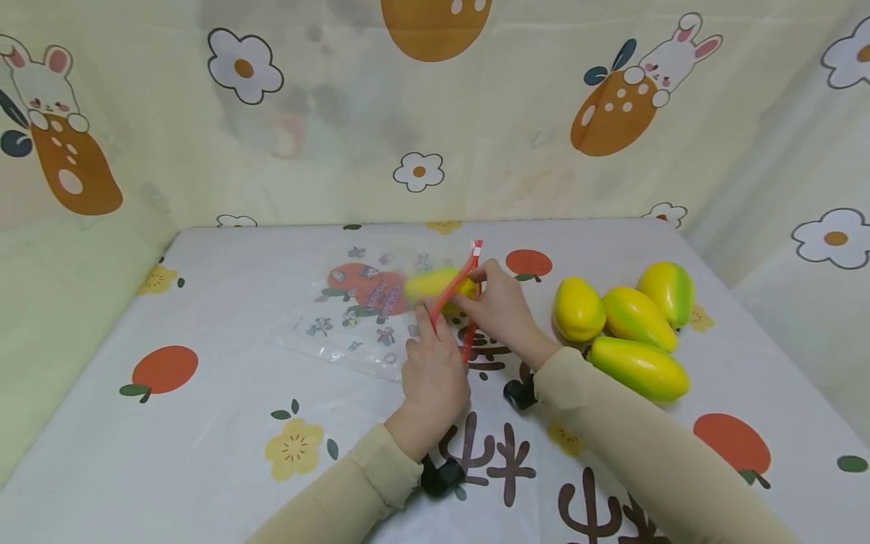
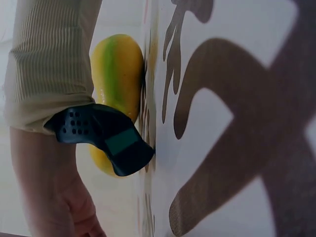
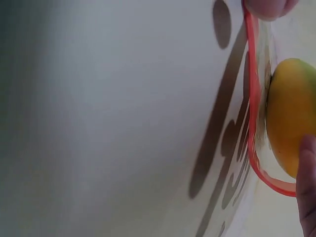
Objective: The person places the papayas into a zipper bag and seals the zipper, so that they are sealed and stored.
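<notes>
A clear printed plastic bag (image 1: 353,347) with a red zip edge lies on the table, its mouth facing right. My left hand (image 1: 438,374) pinches the red edge; its fingertip (image 3: 269,6) shows at the top of the right wrist view. A yellow-green mango (image 1: 430,284) is partly inside the mouth. At the mango's outer end my right hand (image 1: 506,308) grips it, and in the right wrist view one finger (image 3: 307,182) presses its side, with the red edge curving beneath. The left wrist view shows the right hand (image 2: 52,197) and forearm; its fingertips are out of frame.
Several more mangoes (image 1: 640,369) lie grouped to the right, beside the right forearm. Each wrist carries a black camera (image 1: 442,476) close above the table. A patterned cloth (image 1: 224,423) covers the table, and a printed curtain (image 1: 326,151) hangs behind it.
</notes>
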Demonstrator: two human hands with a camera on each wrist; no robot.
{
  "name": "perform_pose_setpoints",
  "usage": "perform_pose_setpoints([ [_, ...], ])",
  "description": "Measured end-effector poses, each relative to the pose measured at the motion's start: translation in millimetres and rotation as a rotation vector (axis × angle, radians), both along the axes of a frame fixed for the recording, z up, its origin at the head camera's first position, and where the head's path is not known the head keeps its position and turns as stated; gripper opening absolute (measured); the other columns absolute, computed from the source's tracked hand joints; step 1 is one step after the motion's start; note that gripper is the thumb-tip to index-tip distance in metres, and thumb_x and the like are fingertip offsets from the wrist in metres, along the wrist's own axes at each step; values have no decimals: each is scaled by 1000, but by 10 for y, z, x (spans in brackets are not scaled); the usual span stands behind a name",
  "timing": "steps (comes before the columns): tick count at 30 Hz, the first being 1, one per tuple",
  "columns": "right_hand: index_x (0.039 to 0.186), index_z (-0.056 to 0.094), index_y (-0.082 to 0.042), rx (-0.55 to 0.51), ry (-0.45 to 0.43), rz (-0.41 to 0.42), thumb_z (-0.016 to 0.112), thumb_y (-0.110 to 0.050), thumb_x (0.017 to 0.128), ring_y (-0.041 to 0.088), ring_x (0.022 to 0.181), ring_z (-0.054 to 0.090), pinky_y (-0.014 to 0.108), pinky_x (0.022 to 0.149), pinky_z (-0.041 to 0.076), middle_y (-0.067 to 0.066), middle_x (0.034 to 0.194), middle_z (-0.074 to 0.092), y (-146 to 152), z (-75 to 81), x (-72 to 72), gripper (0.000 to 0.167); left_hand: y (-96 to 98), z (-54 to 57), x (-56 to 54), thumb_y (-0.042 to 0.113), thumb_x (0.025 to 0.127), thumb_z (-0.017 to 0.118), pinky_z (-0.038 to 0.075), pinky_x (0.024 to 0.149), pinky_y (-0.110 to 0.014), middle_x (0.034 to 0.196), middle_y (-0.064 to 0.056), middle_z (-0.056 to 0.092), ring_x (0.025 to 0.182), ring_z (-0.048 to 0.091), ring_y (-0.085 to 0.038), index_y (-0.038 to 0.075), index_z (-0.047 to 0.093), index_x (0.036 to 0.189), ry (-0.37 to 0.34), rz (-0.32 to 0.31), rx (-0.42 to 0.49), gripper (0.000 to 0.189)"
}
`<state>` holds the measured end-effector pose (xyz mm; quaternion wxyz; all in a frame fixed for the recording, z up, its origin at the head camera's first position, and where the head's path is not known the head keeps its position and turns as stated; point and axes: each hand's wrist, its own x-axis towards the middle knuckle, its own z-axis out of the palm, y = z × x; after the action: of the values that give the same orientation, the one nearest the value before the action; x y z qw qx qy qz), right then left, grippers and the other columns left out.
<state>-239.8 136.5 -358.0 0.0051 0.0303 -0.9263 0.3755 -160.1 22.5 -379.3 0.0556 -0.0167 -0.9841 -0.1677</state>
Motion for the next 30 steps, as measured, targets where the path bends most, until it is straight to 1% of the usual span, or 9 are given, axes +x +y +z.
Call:
perform_pose_setpoints([
  [5, 127, 52, 2, 6, -36, 2, 72, -27, 95, 23, 70, 57, 25, 61, 48, 19, 106, 66, 9, 6, -49, 48, 11, 7, 3, 25, 78, 88, 58, 59, -38, 162, -22, 27, 87, 60, -35, -6, 26, 156, 6, -9, -3, 104],
  [8, 127, 55, 1, -18, -75, 7, 71, -30, 94, 26, 83, 64, 29, 72, 54, 19, 117, 66, 30, 3, -89, 48, 14, 6, 2, 26, 77, 88, 58, 59, -38, 163, -22, 26, 87, 60, -35, -6, 27, 156, 3, -7, -8, 104],
  [10, 129, 56, 0, -48, -115, 16, 71, -31, 94, 29, 95, 67, 34, 82, 58, 19, 125, 66, 32, 5, -108, 49, 15, 5, 4, 26, 77, 89, 58, 59, -38, 164, -22, 26, 88, 61, -35, -5, 26, 156, 4, -3, -11, 106],
  [12, 133, 57, -1, -86, -147, 33, 71, -32, 95, 31, 105, 68, 39, 90, 59, 18, 132, 65, 25, 5, -126, 51, 15, 3, 5, 27, 77, 88, 58, 60, -39, 164, -22, 26, 89, 61, -36, -6, 22, 158, 6, 1, -15, 109],
  [15, 136, 58, 0, -140, -180, 63, 70, -27, 96, 33, 113, 68, 43, 96, 58, 18, 137, 64, 12, 6, -148, 50, 13, -1, 5, 29, 79, 88, 59, 61, -39, 165, -22, 26, 91, 62, -36, -6, 20, 158, 5, 6, -19, 110],
  [19, 138, 58, -2, -176, -212, 76, 68, -22, 98, 33, 111, 70, 43, 97, 58, 17, 139, 63, 27, 14, -155, 46, 25, 0, 10, 29, 80, 87, 59, 61, -39, 165, -22, 26, 91, 62, -36, -6, 20, 159, 5, 3, -18, 109],
  [24, 140, 57, -3, -144, -222, 79, 67, -25, 98, 32, 113, 67, 43, 100, 56, 17, 141, 62, 75, 52, -119, 48, 31, -7, 11, 29, 80, 87, 58, 59, -39, 163, -22, 28, 88, 62, -35, -6, 22, 157, 25, 6, -23, 107],
  [27, 138, 59, -2, -110, -211, 110, 68, -26, 98, 31, 115, 66, 42, 99, 56, 17, 135, 65, 149, 112, -59, 47, 30, -13, 9, 29, 78, 88, 58, 59, -39, 161, -22, 29, 87, 62, -35, -6, 25, 155, 29, 12, -21, 105],
  [30, 132, 63, -2, -102, -177, 163, 70, -25, 97, 29, 108, 68, 38, 91, 57, 16, 123, 71, 287, 201, 23, 43, 26, -15, 10, 26, 77, 88, 58, 59, -40, 160, -22, 29, 87, 62, -35, -6, 27, 154, 30, 12, -8, 103],
])
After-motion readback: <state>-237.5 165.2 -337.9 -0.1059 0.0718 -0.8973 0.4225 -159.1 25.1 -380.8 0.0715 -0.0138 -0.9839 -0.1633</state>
